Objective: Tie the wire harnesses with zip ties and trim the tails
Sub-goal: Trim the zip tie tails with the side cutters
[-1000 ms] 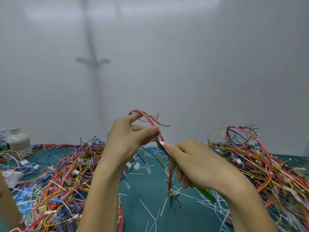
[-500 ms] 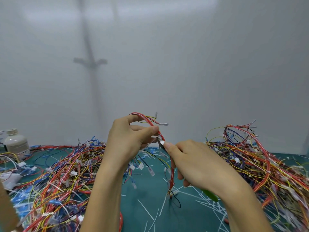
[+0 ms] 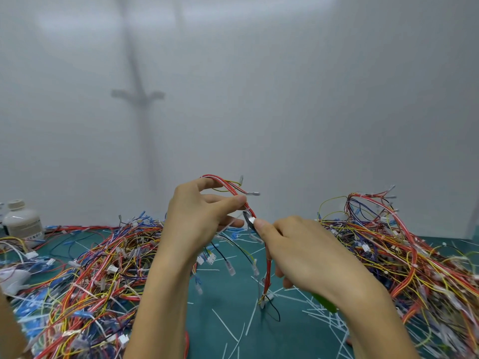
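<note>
Mid-frame, my left hand [image 3: 199, 218] pinches the harness [image 3: 268, 269], light and floppy I judge, between thumb and forefinger just above its zip tie [image 3: 248, 210], the best place to steady it, while my right hand [image 3: 305, 252] grips the green-handled cutters [image 3: 249, 220], tips at the tie.

Pale grey-white wall [image 3: 311, 99] fills upper two thirds. Faint cross-shaped shadow [image 3: 138, 94] upper left of frame. Soft light band [image 3: 181, 19] along top edge. Teal tabletop [image 3: 228, 294] across bottom, meeting wall at right.
</note>
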Available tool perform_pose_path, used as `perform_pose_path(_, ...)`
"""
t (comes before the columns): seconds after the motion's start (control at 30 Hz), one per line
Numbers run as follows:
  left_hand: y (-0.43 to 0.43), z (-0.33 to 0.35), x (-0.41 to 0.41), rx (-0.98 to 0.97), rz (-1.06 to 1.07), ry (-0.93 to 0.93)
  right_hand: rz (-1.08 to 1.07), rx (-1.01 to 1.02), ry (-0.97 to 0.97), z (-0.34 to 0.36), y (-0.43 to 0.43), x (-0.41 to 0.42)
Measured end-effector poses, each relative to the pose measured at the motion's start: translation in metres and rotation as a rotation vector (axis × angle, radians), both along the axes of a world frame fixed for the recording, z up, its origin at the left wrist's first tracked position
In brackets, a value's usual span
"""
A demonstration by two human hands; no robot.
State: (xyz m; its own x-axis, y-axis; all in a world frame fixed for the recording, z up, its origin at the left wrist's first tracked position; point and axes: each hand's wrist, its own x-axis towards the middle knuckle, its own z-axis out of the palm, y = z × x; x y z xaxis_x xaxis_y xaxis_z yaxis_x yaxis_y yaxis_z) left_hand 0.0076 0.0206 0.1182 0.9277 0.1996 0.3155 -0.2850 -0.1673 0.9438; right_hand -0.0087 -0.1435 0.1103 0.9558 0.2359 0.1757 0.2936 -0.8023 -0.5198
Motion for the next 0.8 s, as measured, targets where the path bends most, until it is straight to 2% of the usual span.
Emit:
perform_pose_path(0.6,-0.0024,-0.0016,0.0026,-0.018,0.032,-0.037,0.059,0.036,0.001,0.0048,-0.0001,-0.0034)
perform_pose_path(0.73,0.0031,-0.0040,0.0044,-0.016,0.042,-0.047,-0.033,0.094,-0.048,0.0077,-0.0038,-0.0020)
perform_pose_path(0.8,0.0058,-0.0055,0.0058,-0.075,-0.002,-0.052,-0.087,0.156,-0.101,0.0081,-0.0065,0.0003)
